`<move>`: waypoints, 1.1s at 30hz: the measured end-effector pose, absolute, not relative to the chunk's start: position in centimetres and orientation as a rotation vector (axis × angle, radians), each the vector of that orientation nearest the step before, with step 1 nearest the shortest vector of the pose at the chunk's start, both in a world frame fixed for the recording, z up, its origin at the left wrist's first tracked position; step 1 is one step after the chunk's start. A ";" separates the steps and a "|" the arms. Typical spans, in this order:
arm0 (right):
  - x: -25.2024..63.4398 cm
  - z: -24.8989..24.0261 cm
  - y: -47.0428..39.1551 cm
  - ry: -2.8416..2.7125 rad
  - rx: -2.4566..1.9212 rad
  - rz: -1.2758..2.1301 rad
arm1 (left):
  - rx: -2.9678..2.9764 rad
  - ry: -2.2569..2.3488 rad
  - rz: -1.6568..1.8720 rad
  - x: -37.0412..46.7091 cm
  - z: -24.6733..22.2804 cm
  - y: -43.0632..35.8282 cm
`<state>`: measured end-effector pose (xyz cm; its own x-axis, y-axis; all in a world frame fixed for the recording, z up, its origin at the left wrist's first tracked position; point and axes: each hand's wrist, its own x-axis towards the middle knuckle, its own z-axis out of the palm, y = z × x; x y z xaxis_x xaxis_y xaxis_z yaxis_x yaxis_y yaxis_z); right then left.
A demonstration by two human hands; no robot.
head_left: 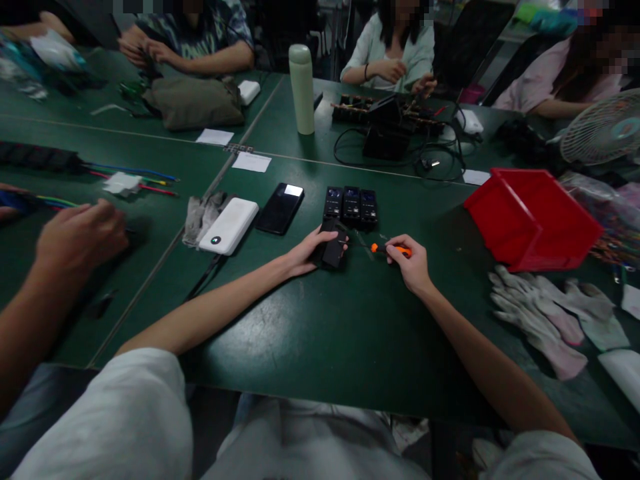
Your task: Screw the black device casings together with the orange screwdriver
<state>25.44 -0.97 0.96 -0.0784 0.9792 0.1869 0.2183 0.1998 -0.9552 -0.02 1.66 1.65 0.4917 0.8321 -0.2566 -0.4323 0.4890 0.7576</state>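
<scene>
My left hand is wrapped round a black box-like device, thumb on top, held just above the green table. My right hand grips a screwdriver with an orange and black handle, its shaft pointing left toward the device. Tip and device look apart, though the thin shaft is blurred. Just beyond the held device, three similar black devices with small dark displays stand side by side. A black phone lies to their left, beside a white power bank with a cable.
Grey gloves lie behind the power bank. A red bin and more gloves are at right, near a fan. Farther back stand a green bottle and cabled black equipment. Another person's hand is at left; others sit opposite.
</scene>
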 end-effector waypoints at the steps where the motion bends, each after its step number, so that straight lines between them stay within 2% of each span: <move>1: 25.4 1.0 -1.0 -1.506 -1.194 0.986 | 0.681 0.675 0.844 0.0 1.7 1.7; 22: 25.4 0.6 -0.8 -1.525 -1.227 0.951 | 0.696 0.676 0.846 0.1 1.7 1.6; 33: 25.1 0.2 -0.6 -1.505 -1.199 1.063 | 0.719 0.684 0.843 0.1 1.5 1.7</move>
<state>25.08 -0.63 0.16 -0.1147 0.9841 0.1357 0.2011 0.1568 -0.9669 0.05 1.70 1.52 0.4895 0.8371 -0.2442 -0.4111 0.4685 0.7820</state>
